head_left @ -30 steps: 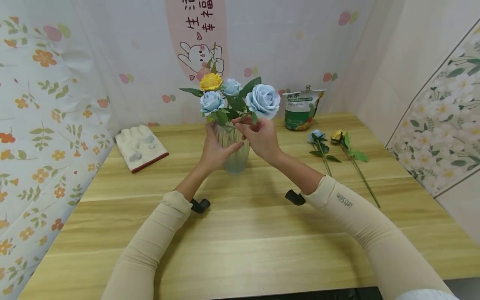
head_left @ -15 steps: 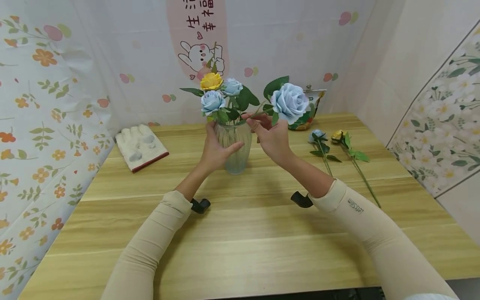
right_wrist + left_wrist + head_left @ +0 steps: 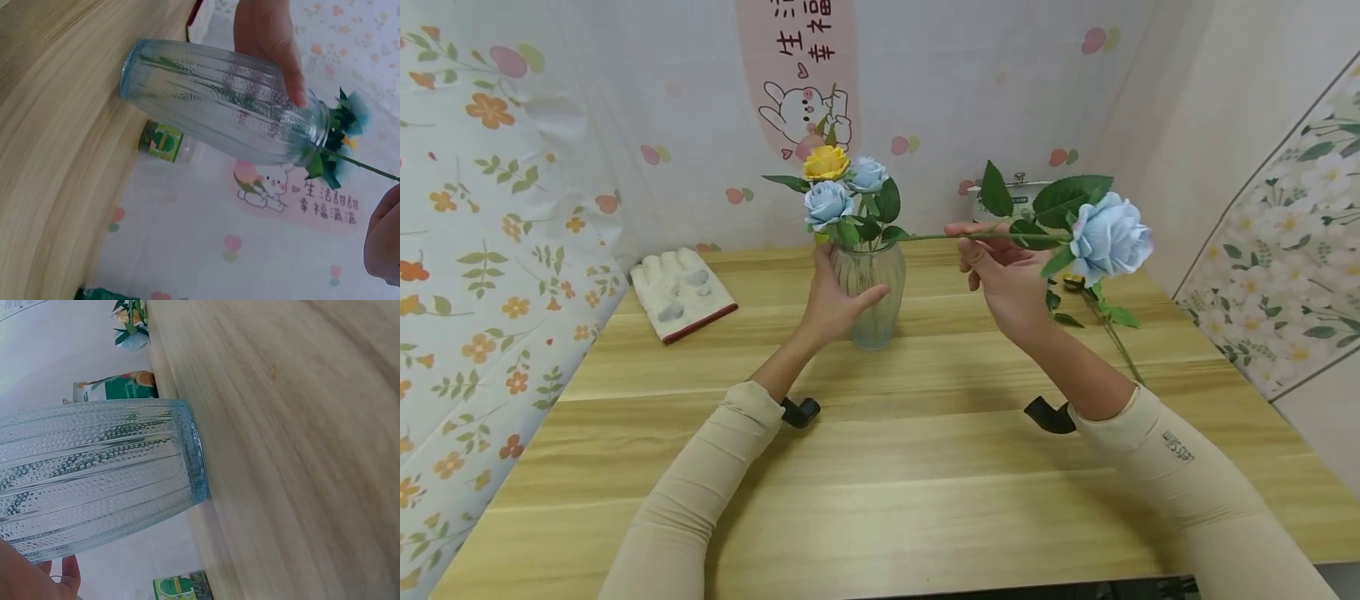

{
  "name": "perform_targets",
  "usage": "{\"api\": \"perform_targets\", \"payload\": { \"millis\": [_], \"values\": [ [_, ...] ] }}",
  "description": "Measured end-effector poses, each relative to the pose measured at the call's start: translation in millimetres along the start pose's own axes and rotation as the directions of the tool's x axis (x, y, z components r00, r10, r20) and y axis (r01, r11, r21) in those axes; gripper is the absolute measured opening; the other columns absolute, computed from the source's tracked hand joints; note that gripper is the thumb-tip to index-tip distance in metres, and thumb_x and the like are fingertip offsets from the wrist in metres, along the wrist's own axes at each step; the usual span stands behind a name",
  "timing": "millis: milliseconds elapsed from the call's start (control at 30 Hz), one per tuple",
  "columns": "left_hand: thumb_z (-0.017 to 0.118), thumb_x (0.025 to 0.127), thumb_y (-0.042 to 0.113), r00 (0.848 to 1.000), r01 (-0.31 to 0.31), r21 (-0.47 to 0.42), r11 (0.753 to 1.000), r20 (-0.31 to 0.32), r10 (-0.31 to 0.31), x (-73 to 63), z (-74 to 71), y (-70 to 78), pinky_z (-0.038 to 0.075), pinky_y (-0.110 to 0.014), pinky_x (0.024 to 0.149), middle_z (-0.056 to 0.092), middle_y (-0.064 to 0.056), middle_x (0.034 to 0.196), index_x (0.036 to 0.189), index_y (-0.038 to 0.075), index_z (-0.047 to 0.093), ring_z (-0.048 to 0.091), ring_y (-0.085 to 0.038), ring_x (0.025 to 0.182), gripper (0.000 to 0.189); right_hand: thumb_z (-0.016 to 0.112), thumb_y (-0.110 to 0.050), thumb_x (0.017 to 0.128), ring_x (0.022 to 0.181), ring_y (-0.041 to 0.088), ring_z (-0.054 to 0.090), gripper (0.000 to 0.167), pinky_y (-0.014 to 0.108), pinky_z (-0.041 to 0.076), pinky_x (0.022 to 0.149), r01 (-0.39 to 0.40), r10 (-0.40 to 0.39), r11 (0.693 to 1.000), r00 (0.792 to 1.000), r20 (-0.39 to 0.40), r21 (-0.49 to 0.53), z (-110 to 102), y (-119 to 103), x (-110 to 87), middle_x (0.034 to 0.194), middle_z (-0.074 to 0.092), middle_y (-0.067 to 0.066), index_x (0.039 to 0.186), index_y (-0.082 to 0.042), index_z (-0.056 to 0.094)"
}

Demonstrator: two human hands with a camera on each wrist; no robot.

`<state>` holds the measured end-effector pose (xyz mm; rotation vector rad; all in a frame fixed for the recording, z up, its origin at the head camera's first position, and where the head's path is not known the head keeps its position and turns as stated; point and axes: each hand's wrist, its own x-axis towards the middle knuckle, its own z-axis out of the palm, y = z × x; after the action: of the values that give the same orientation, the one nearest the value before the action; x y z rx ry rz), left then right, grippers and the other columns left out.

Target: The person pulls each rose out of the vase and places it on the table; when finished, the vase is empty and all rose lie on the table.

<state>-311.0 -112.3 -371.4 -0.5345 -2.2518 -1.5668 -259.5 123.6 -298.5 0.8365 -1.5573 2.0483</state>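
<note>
My left hand grips the ribbed clear glass vase around its upper side; the vase stands upright on the table. Two small blue roses and a yellow rose rise from its mouth. With thumb and fingers my right hand pinches the green stem of a large blue rose, right of the vase. That rose lies nearly level, bloom to the right. In the right wrist view its stem reaches the vase rim; whether the tip is inside cannot be told.
A white work glove lies back left. Behind the large rose stands a white and green bag, partly covered. A yellow rose's stem lies at the right. A green-labelled jar stands behind the vase.
My right hand has moved right, away from the vase, with the large blue rose, which has tipped from over the vase mouth to nearly level. My left hand stays on the vase.
</note>
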Motion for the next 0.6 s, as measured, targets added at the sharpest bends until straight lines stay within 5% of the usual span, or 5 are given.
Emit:
{"api": "perform_targets", "payload": {
  "millis": [167, 400, 600],
  "values": [
    [0.083, 0.081, 0.028, 1.000, -0.007, -0.008, 1.000, -0.003, 0.007, 0.3, 0.1, 0.6, 0.033, -0.043, 0.112, 0.036, -0.012, 0.150, 0.148, 0.008, 0.017, 0.039, -0.024, 0.137, 0.096, 0.073, -0.005, 0.088, 0.062, 0.016, 0.056, 0.015, 0.022, 0.043, 0.049, 0.059, -0.055, 0.994, 0.998, -0.044, 0.094, -13.8, -12.5, -3.1, 0.097, 0.075, 0.010, 0.099, 0.005, 0.072],
    [0.083, 0.081, 0.027, 1.000, -0.017, -0.008, 1.000, -0.006, 0.017, 1.3, 0.6, 0.6, 0.032, -0.041, 0.112, 0.036, -0.011, 0.150, 0.148, 0.009, 0.017, 0.038, -0.023, 0.137, 0.096, 0.071, 0.004, 0.087, 0.067, 0.016, 0.063, 0.013, 0.021, 0.048, 0.054, 0.195, -0.199, 0.980, 0.974, -0.103, -0.047, -32.4, -21.9, -1.5, 0.089, 0.075, 0.011, 0.094, 0.015, 0.068],
    [0.082, 0.081, 0.027, 1.000, -0.013, -0.016, 1.000, -0.002, 0.013, 0.5, 0.9, -0.1, 0.030, -0.040, 0.113, 0.034, -0.011, 0.151, 0.148, 0.008, 0.016, 0.036, -0.021, 0.139, 0.096, 0.066, 0.010, 0.089, 0.084, 0.019, 0.073, 0.011, 0.026, 0.057, 0.073, 0.108, -0.118, 0.991, 0.981, -0.157, -0.074, -47.9, -16.9, -5.9, 0.091, 0.075, 0.008, 0.099, 0.009, 0.070]
  ]
}}
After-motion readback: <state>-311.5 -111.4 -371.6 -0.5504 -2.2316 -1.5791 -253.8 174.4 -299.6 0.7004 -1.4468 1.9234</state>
